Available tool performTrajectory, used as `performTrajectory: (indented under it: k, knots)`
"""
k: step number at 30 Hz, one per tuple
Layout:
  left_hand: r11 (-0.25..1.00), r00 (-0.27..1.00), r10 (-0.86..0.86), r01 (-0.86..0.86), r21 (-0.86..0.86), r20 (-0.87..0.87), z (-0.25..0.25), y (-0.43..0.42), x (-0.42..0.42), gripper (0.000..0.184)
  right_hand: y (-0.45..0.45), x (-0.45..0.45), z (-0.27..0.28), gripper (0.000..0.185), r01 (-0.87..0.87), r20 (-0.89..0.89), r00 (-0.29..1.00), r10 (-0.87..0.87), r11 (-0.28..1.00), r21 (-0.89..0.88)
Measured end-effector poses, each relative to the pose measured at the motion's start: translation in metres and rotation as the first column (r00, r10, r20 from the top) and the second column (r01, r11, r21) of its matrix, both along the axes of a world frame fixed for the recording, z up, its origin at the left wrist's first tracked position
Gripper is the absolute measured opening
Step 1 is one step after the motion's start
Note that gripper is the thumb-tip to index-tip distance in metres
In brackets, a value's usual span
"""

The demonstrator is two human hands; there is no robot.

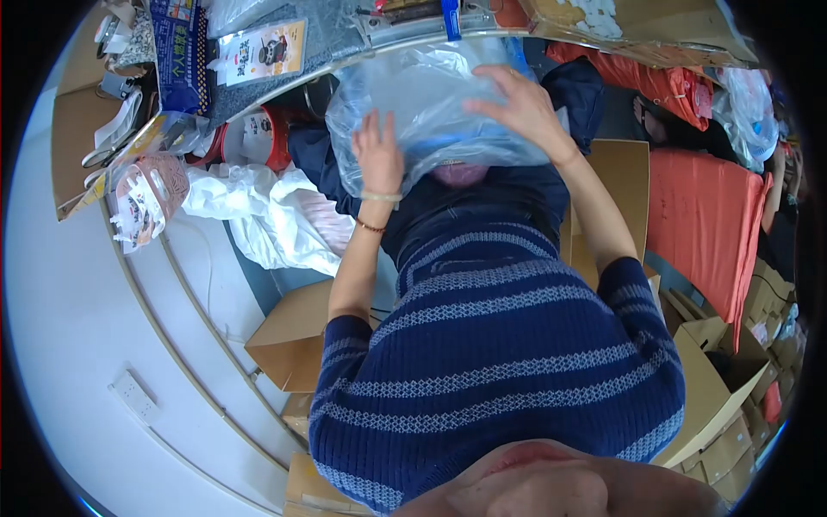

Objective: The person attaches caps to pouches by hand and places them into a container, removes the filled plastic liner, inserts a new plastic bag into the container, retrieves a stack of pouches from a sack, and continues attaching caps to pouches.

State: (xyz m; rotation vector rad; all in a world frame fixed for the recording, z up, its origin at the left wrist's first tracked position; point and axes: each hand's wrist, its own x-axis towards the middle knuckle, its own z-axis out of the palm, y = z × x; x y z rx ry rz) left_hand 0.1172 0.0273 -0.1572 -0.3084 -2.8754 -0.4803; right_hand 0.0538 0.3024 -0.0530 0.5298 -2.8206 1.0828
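Note:
A large clear plastic bag (431,95) lies across my lap below the table edge, with something blue showing through it. My left hand (377,157) rests on the bag's left side, fingers spread, a bangle and a beaded bracelet at the wrist. Over the bag's right side is my right hand (521,108), its fingers apart and a ring on one of them. Neither hand grips anything. Part of something pink (459,174) shows under the bag's lower edge. What lies inside the bag is hard to make out.
The table (323,39) ahead holds a printed packet (261,53) and a blue package (181,56). White plastic bags (258,207) and a red bucket (277,138) are at left. Open cardboard boxes (711,388) and a red covered stack (702,215) stand at right, near another person's arm (773,189).

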Motion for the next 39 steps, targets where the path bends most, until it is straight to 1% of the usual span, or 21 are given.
performTrajectory:
  k: [1, 4, 7, 12, 13, 14, 16, 19, 20, 23, 24, 25, 26, 27, 28, 29, 30, 32, 35, 37, 39]
  knots:
    - [0.997, 0.999, 0.030, -0.033, -0.076, -0.034, -0.002, -0.012, -0.005, 0.052, 0.005, 0.006, 0.003, 0.038, 0.010, -0.005, 1.000, -0.010, 1.000, -0.001]
    - [0.981, 0.983, 0.171, -0.163, 0.101, -0.068, 0.018, -0.030, -0.007, 0.035, 0.027, 0.032, -0.013, 0.044, -0.121, 0.045, 0.993, 0.112, 0.921, 0.370]
    - [0.980, 0.986, 0.161, -0.155, 0.125, -0.038, 0.015, -0.057, -0.005, 0.028, 0.061, 0.021, -0.062, 0.023, 0.244, -0.184, 0.968, -0.168, 0.785, 0.569]
    - [0.935, 0.914, 0.303, -0.340, -0.100, -0.271, 0.006, -0.096, -0.005, 0.014, 0.093, 0.025, -0.052, 0.022, 0.477, -0.129, 0.876, -0.465, 0.793, 0.380]
    - [0.824, 0.876, 0.461, -0.482, 0.297, 0.142, -0.003, -0.104, -0.001, 0.013, 0.097, 0.027, -0.050, 0.023, 0.474, -0.055, 0.873, -0.484, 0.816, 0.331]
    - [0.514, 0.734, 0.382, -0.673, 0.531, 0.561, -0.013, -0.113, 0.003, 0.014, 0.098, 0.030, -0.047, 0.023, 0.480, -0.051, 0.869, -0.493, 0.811, 0.334]
    - [0.602, 0.800, 0.319, -0.585, 0.543, 0.508, -0.013, -0.116, 0.003, 0.014, 0.092, 0.034, -0.034, 0.027, 0.224, -0.097, 0.974, -0.206, 0.942, 0.251]
    - [0.920, 0.970, 0.198, -0.234, 0.315, 0.144, 0.016, -0.123, 0.004, 0.025, 0.115, 0.041, -0.029, 0.031, 0.058, -0.089, 0.996, -0.020, 0.896, 0.440]
    - [0.960, 0.967, 0.213, -0.234, 0.151, 0.141, 0.001, -0.148, 0.009, 0.027, 0.144, 0.041, -0.063, 0.034, 0.137, -0.129, 0.989, -0.074, 0.796, 0.589]
    - [0.926, 0.882, 0.377, -0.352, -0.137, 0.282, -0.024, -0.187, 0.016, 0.022, 0.179, 0.038, -0.079, 0.028, 0.486, -0.110, 0.842, -0.528, 0.655, 0.578]
    - [0.751, 0.687, 0.417, -0.629, 0.200, 0.595, -0.030, -0.185, 0.016, 0.017, 0.176, 0.038, -0.079, 0.028, 0.486, -0.107, 0.841, -0.530, 0.656, 0.577]
    - [0.369, 0.474, 0.253, -0.853, 0.369, 0.843, -0.036, -0.185, 0.013, 0.013, 0.174, 0.033, -0.079, 0.029, 0.635, 0.218, 0.675, -0.705, 0.705, 0.316]
    - [-0.060, 0.529, 0.058, -0.845, 0.532, 0.847, -0.040, -0.184, 0.020, 0.008, 0.173, 0.031, -0.079, 0.031, 0.793, 0.565, 0.463, -0.682, 0.604, 0.079]
    - [-0.306, 0.642, -0.220, -0.760, 0.573, 0.734, -0.071, -0.201, 0.026, 0.009, 0.190, 0.032, -0.105, 0.035, 0.832, 0.799, 0.423, -0.428, 0.532, -0.156]
    - [-0.546, 0.742, -0.428, -0.667, 0.507, 0.516, -0.104, -0.217, 0.027, 0.012, 0.185, 0.036, -0.105, 0.035, 0.834, 0.803, 0.416, -0.426, 0.531, -0.151]
    - [-0.620, 0.546, -0.030, -0.668, 0.413, 0.837, -0.104, -0.200, 0.012, 0.024, 0.176, 0.038, -0.104, 0.035, 0.913, 0.912, 0.374, -0.171, 0.239, -0.330]
    - [-0.617, 0.547, -0.034, -0.670, 0.413, 0.836, -0.096, -0.188, 0.008, 0.024, 0.168, 0.038, -0.101, 0.035, 0.916, 0.912, 0.396, 0.106, -0.110, -0.385]
    - [-0.652, 0.639, -0.208, -0.655, 0.382, 0.741, -0.070, -0.155, 0.004, 0.036, 0.160, 0.042, -0.096, 0.034, 0.904, 0.897, 0.425, 0.120, -0.095, -0.416]
    - [-0.497, 0.647, -0.286, -0.731, 0.468, 0.707, -0.035, -0.109, 0.003, 0.063, 0.153, 0.044, -0.108, 0.048, 0.926, 0.887, 0.299, 0.353, 0.117, -0.359]
    - [-0.423, 0.543, -0.405, -0.825, 0.376, 0.735, -0.065, -0.104, -0.010, 0.078, 0.136, 0.033, -0.117, 0.051, 0.926, 0.896, 0.286, 0.341, 0.143, -0.350]
    - [-0.262, 0.565, -0.497, -0.822, 0.506, 0.659, -0.110, -0.096, -0.024, 0.086, 0.119, 0.012, -0.135, 0.053, 0.946, 0.923, 0.218, 0.318, 0.165, -0.280]
